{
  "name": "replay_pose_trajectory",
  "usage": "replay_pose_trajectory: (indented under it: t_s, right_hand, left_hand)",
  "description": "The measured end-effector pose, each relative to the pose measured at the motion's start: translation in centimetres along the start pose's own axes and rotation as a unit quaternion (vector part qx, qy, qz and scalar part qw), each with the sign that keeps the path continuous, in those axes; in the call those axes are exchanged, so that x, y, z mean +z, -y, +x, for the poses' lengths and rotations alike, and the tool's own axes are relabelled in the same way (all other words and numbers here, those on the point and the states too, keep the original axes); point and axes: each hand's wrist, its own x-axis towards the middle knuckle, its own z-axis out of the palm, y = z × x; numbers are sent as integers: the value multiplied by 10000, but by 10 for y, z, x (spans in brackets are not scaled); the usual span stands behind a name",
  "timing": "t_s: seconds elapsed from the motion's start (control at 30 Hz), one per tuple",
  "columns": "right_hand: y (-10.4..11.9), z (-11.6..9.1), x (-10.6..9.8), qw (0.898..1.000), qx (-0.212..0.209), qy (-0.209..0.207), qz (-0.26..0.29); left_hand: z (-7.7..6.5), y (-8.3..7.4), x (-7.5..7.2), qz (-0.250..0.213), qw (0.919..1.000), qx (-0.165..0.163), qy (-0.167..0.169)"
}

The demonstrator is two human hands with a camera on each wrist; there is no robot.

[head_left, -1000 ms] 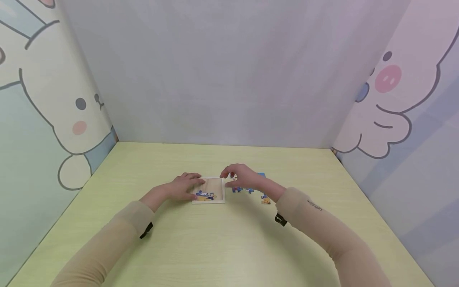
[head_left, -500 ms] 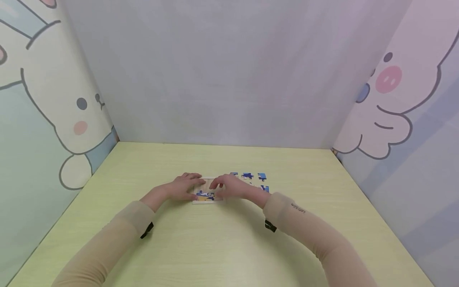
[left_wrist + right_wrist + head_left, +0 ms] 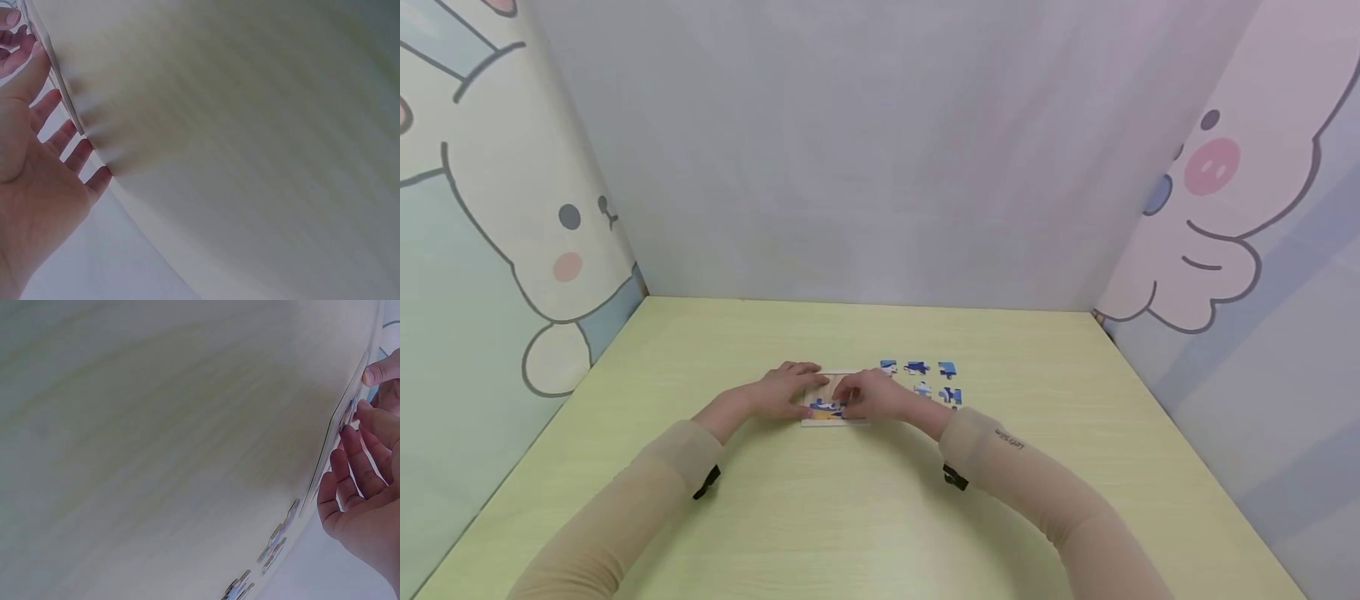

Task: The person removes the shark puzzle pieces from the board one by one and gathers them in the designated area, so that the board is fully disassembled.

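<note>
A shallow wooden puzzle tray (image 3: 835, 422) with a pale rim lies flat on the table. Assembled blue, white and yellow jigsaw pieces (image 3: 824, 409) fill part of its near side. My left hand (image 3: 782, 392) rests at the tray's left edge, its fingers spread and fairly straight; in the left wrist view, the fingertips line the tray's side (image 3: 65, 94). Over the tray's right half, my right hand (image 3: 880, 395) pinches a small puzzle piece (image 3: 345, 425) between thumb and index finger, low over the near pieces. The fingers hide most of that piece in the head view.
Several loose puzzle pieces (image 3: 917, 367) lie on the table to the right of the tray, some partly behind the right hand and wrist. A pale curtain (image 3: 880, 167) stands behind the table, with cartoon-printed cloth (image 3: 1262, 208) on both sides.
My right hand has moved left from beside the loose pieces to over the tray, then slightly lower, its fingers closing together near the assembled pieces. The left hand stays at the tray's edge.
</note>
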Motion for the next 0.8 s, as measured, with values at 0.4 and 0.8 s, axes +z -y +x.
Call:
replay_pose_trajectory:
  t_s: [0.4, 0.8]
  right_hand:
    - [2, 2, 4, 9998, 147, -8, 154]
    - [2, 6, 6, 9998, 204, 47, -20]
  left_hand:
    - [-1, -2, -1, -141, 9999, -70, 33]
    - [-3, -6, -2, -160, 9999, -39, 11]
